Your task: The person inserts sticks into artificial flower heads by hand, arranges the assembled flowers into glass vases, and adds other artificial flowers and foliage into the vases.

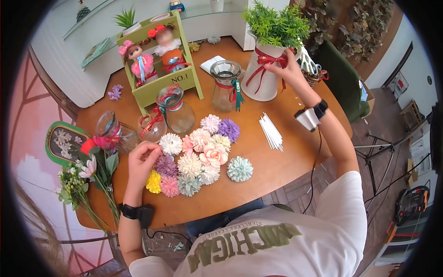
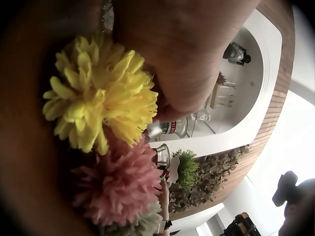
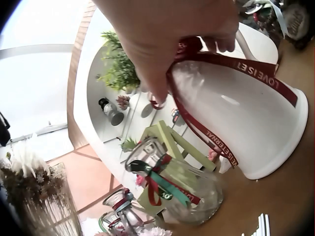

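Observation:
At the far right of the table my right hand (image 1: 294, 73) grips the neck of a white vase (image 1: 262, 83), over its dark red ribbon bow (image 1: 271, 60). The vase stands upright, with a green leafy plant (image 1: 276, 25) at its top. In the right wrist view the thumb and fingers spread to either side of the bow. My left hand (image 1: 140, 162) has loosely curled fingers and holds nothing visible. Its fingertips are close to a white flower head (image 1: 170, 144) and a mauve one (image 1: 165, 165). A yellow flower head (image 2: 101, 93) and a pink one (image 2: 120, 179) lie beside its wrist.
Several glass vases (image 1: 180, 117) with ribbons stand behind the flower heads. A green wooden stand (image 1: 161, 90) holds two dolls. White sticks (image 1: 270, 132) lie at right; stemmed flowers (image 1: 94, 173) and a green-framed picture (image 1: 66, 142) lie at left. A basket (image 1: 313, 76) stands beyond the white vase.

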Motion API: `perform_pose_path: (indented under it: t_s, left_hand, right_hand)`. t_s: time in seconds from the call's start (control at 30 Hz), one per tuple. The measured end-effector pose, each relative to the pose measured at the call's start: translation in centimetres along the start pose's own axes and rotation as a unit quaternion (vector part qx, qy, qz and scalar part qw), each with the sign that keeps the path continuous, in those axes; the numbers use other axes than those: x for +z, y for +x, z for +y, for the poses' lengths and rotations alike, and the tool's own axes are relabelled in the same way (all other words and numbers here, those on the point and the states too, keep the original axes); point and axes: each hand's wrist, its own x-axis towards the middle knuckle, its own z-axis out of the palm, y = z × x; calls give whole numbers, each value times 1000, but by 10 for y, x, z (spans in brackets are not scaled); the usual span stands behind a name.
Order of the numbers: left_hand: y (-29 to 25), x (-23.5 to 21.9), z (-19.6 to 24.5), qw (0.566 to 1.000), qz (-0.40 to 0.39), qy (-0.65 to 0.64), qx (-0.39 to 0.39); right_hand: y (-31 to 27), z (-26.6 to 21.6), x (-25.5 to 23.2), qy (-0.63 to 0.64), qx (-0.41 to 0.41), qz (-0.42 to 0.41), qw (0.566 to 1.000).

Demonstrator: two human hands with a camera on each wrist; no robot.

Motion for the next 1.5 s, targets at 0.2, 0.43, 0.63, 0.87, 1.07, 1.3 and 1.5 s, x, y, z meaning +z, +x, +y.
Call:
perform_pose_path:
  t_s: [0.2, 0.43, 0.63, 0.87, 1.07, 1.3, 1.5]
  left_hand:
    - [1, -1, -2, 1000, -4, -9, 12]
    - [0, -4, -7, 1000, -5, 9, -3]
    - [3, -6, -14, 1000, 12, -4, 17]
    - [2, -7, -13, 1000, 7, 29, -5]
    - [5, -7, -23, 999, 10, 34, 19]
    - [4, -6, -11, 998, 38, 26, 42]
    - [24, 0, 82, 975, 52, 134, 172]
  right_hand:
    - [-8, -64, -41, -225, -149, 158, 950]
    - [53, -155, -55, -232, -126, -32, 964]
    - [87, -174, -32, -423, -164, -40, 890]
    - [105, -155, -25, -380, -175, -269, 868]
    - [114, -145, -49, -337, -245, -313, 854]
    - [88, -157, -77, -128, -166, -151, 966]
    - [97, -80, -116, -151, -41, -110, 982]
